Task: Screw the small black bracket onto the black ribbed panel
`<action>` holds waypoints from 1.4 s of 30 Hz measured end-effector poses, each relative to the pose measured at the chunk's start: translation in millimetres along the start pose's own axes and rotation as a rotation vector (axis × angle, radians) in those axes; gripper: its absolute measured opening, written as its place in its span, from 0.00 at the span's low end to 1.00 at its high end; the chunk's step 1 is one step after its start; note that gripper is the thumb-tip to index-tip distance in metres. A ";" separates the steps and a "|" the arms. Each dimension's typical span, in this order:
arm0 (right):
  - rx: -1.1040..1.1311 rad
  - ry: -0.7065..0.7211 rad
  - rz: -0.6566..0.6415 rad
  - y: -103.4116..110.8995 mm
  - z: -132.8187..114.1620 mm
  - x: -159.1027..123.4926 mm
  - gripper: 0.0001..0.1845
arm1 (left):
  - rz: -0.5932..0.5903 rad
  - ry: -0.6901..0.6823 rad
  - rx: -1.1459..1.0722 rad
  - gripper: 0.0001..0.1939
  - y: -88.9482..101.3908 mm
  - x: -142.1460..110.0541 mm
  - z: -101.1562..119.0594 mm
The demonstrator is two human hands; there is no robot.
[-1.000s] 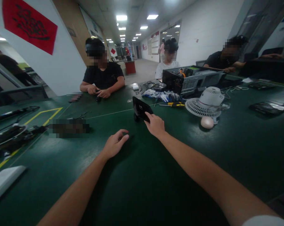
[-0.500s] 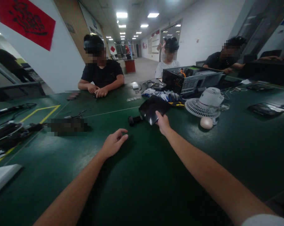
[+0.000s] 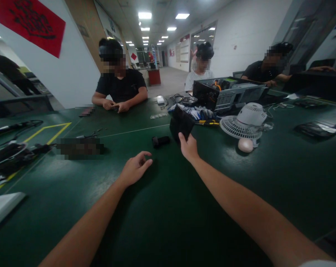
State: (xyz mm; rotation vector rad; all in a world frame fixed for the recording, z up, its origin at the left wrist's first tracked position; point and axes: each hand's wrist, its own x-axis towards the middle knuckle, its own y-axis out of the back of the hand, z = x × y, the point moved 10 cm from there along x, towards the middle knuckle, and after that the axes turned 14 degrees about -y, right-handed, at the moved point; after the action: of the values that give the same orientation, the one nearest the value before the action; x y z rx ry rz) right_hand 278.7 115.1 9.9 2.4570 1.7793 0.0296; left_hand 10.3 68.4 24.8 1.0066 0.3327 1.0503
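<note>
My right hand (image 3: 188, 145) grips the lower edge of a thin, flat black pouch-like thing (image 3: 181, 122), held up over the table; its exact kind is not clear. On the green table (image 3: 168, 207) just left of it lies a small black device with a strap-like part (image 3: 160, 141), touched by neither hand. My left hand (image 3: 136, 168) rests near the table's middle, fingers loosely curled and thumb apart, with nothing in it.
Beyond the pouch lie a patterned cloth (image 3: 196, 112) and yellow-black pliers-like handles (image 3: 208, 122). An opened computer case (image 3: 229, 94) and a white fan (image 3: 250, 118) stand to the right. Cables (image 3: 9, 155) lie left. Across the table sits a person in black (image 3: 120, 87).
My right hand has turned the black pouch more upright and shifted it slightly left. The small black device shows more fully. My left hand stays where it was.
</note>
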 end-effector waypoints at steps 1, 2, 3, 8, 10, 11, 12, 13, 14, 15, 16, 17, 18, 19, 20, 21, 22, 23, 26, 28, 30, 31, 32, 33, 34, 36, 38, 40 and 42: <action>-0.043 0.027 -0.024 -4.5 -4.6 -6.0 0.22 | 0.012 -0.002 0.015 0.24 1.1 -0.3 0.5; -0.082 0.045 -0.050 -9.2 -8.0 -10.8 0.21 | 0.027 0.001 0.036 0.23 2.9 -0.7 0.4; -0.117 0.056 -0.075 -13.5 -10.1 -14.2 0.21 | 0.046 0.009 0.060 0.23 5.3 -1.2 -0.4; -0.252 0.055 -0.139 -25.3 -5.8 -15.1 0.09 | 0.126 0.110 0.187 0.26 19.6 4.0 -7.3; -0.304 0.060 -0.150 -28.2 -2.4 -13.1 0.10 | 0.102 0.117 0.259 0.30 17.8 16.9 -3.9; -0.332 0.066 -0.154 -29.7 -1.4 -12.4 0.11 | 0.081 0.104 0.299 0.32 14.3 26.4 -0.3; -0.361 0.075 -0.154 -31.0 -1.0 -11.9 0.12 | 0.064 0.082 0.342 0.33 9.7 37.6 4.6; -0.391 0.086 -0.149 -32.0 -1.3 -11.6 0.13 | 0.056 0.046 0.381 0.35 4.5 49.9 10.9; -0.420 0.099 -0.140 -32.7 -2.2 -11.4 0.15 | 0.045 0.006 0.414 0.37 -2.0 62.6 17.4; -0.447 0.111 -0.130 -33.2 -3.2 -11.2 0.16 | 0.035 -0.012 0.448 0.39 -8.5 74.4 21.7; -0.472 0.120 -0.121 -33.8 -4.1 -11.2 0.17 | 0.015 -0.015 0.481 0.40 -15.3 84.9 24.1; -0.494 0.126 -0.114 -34.2 -4.8 -11.1 0.18 | -0.011 -0.017 0.510 0.39 -22.1 93.7 26.0; -0.512 0.129 -0.109 -34.6 -5.2 -11.0 0.18 | -0.031 -0.014 0.536 0.36 -27.2 100.2 26.9; -0.527 0.128 -0.106 -34.7 -5.3 -11.0 0.18 | -0.051 -0.019 0.559 0.32 -31.1 104.2 27.9; -0.540 0.125 -0.103 -34.8 -5.2 -11.1 0.18 | -0.065 -0.026 0.569 0.30 -33.2 105.6 28.5; -0.548 0.122 -0.102 -34.8 -5.2 -11.3 0.19 | -0.068 -0.034 0.564 0.28 -33.0 104.4 28.6; -0.554 0.119 -0.105 -34.9 -5.1 -11.8 0.20 | -0.057 -0.041 0.539 0.26 -30.4 100.9 28.0; -0.558 0.115 -0.114 -35.5 -4.9 -12.6 0.20 | -0.027 -0.041 0.489 0.25 -25.1 95.5 26.1; -0.556 0.102 -0.180 -39.9 -4.3 -17.5 0.22 | 0.216 0.046 0.154 0.21 7.0 69.9 7.3; -0.551 0.095 -0.228 -42.9 -4.7 -23.2 0.23 | 0.462 0.248 -0.262 0.15 25.3 43.5 -25.1; -0.547 0.090 -0.262 -44.6 -5.9 -30.6 0.23 | 0.633 0.426 -0.571 0.16 29.4 19.4 -51.2; -0.544 0.087 -0.276 -45.3 -6.5 -35.0 0.22 | 0.682 0.493 -0.709 0.17 27.1 10.5 -60.0; -0.541 0.082 -0.292 -46.3 -6.6 -39.7 0.22 | 0.710 0.538 -0.819 0.18 24.5 4.1 -65.7; -0.538 0.078 -0.311 -47.7 -6.5 -44.9 0.22 | 0.724 0.567 -0.901 0.16 22.4 -0.6 -69.5; -0.535 0.074 -0.332 -49.5 -6.0 -50.2 0.21 | 0.733 0.584 -0.952 0.13 21.3 -4.7 -72.3; -0.529 0.080 -0.372 -53.5 -5.1 -60.5 0.21 | 0.705 0.554 -0.856 0.11 27.9 -9.5 -74.6; -0.524 0.100 -0.404 -57.2 -4.5 -68.7 0.20 | 0.631 0.445 -0.552 0.18 41.9 -9.8 -70.3; -0.527 0.150 -0.411 -59.1 -6.4 -73.7 0.23 | 0.557 0.317 -0.212 0.22 52.0 -8.4 -59.4; -0.548 0.238 -0.392 -59.6 -11.7 -77.3 0.29 | 0.511 0.223 0.034 0.23 53.7 -8.3 -48.3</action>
State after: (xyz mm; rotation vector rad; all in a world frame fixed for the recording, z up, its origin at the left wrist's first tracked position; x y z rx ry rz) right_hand 197.1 61.1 19.4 1.7590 1.9764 0.6981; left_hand -55.9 93.6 41.1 1.0319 0.2799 1.6305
